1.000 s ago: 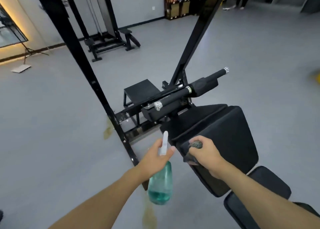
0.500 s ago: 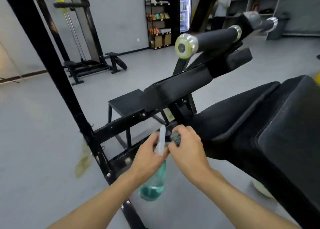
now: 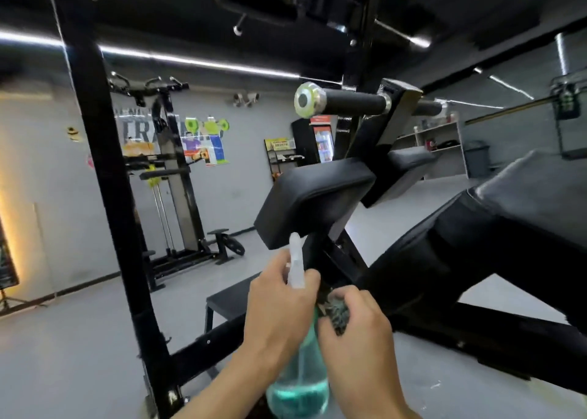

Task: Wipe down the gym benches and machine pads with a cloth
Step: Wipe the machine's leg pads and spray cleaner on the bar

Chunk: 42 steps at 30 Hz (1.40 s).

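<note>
a black upright post [image 3: 104, 196] is running from top to bottom at the far left. behind it, against the grey wall [image 3: 47, 180], a cable machine [image 3: 173, 183] is standing beside a colourful poster [image 3: 205, 144]. low in the centre, the left hand [image 3: 276, 304] is gripping the neck of a spray bottle [image 3: 298, 390], fingers curling round its white trigger head; the translucent green body, holding a little liquid, is hanging below the hand. just beside it, the right hand [image 3: 359, 345] is clutching a dark bunched cloth [image 3: 336, 315], which is showing between thumb and fingers; the cloth is sitting close against the bottle's shoulder, though whether the two are touching is hard to tell in the blur. directly above both hands a black machine pad [image 3: 317, 193] is tilting, its lower corner lying just behind the nozzle tip. higher up, a black roller handle [image 3: 349, 102] with a chrome end cap is projecting leftward. to the right, a large black bench pad [image 3: 508, 221] is sloping upward toward the frame edge, apart from both hands. far behind it, a white shelf unit [image 3: 435, 139] and a grey bin [image 3: 476, 163] are standing
</note>
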{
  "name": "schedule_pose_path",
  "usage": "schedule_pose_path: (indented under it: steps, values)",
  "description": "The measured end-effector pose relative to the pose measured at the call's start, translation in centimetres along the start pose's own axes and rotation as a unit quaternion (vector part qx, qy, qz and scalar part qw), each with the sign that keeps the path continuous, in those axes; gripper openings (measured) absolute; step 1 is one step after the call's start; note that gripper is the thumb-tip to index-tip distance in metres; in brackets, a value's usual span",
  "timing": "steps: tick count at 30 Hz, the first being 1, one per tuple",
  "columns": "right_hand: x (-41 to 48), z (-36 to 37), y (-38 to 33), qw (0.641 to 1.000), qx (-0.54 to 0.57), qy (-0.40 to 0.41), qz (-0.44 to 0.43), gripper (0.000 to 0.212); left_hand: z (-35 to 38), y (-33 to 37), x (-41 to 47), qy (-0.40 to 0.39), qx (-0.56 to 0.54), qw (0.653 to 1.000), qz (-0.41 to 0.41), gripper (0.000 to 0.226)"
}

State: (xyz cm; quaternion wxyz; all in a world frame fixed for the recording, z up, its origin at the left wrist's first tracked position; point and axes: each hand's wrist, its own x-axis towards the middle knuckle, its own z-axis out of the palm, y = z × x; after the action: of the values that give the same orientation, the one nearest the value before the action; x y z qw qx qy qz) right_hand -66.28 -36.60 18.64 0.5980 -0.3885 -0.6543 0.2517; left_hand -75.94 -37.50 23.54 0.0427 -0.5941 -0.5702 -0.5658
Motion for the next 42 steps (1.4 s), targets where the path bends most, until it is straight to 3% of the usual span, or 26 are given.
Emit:
schedule_pose_path:
  steps: [5, 15, 19, 24, 29, 33, 36, 39, 42]
  values:
    - [0.6, -0.5, -0.1, 1.000, 0.016, 0.018, 0.011, 0.021, 0.0, 0.7, 0.2, -0.021, 0.053, 0.998, -0.022, 0.020]
    - [0.2, -1.0, 1.6, 0.999, 0.022, 0.032, 0.015, 0.020, 1.7, 1.8, 1.9, -0.049, 0.064, 0.995, 0.050, 0.023]
    - [0.1, -1.2, 2.5, 1.000, 0.016, 0.027, 0.001, 0.021, 3.0, 1.9, 2.9, -0.035, 0.071, 0.996, 0.039, 0.025]
    - [-0.1, -1.0, 3.2, 1.000, -0.003, -0.001, -0.011, 0.018, 3.5, -0.9, 1.3, -0.049, 0.028, 0.998, -0.034, 0.021]
    - [-0.6, -0.5, 6.0, 0.995, -0.042, -0.078, 0.046, 0.008, 4.6, -5.4, -2.7, -0.114, 0.020, 0.988, -0.105, 0.039]
    - [-1.7, 0.0, 9.8, 0.980, -0.093, -0.132, 0.114, 0.006, 6.8, -9.6, -7.8, -0.144, -0.028, 0.972, -0.182, 0.031]
    - [-2.7, 0.0, 12.7, 0.962, -0.116, -0.175, 0.176, 0.003, 9.0, -12.9, -11.0, -0.191, -0.054, 0.944, -0.265, 0.016]
    - [-4.0, -0.2, 15.3, 0.944, -0.141, -0.210, 0.212, 0.003, 11.1, -16.0, -14.9, -0.251, -0.037, 0.899, -0.356, 0.027]
    - [-5.0, -0.4, 16.7, 0.931, -0.135, -0.244, 0.237, 0.002, 12.7, -17.8, -18.4, -0.263, -0.012, 0.882, -0.390, 0.033]
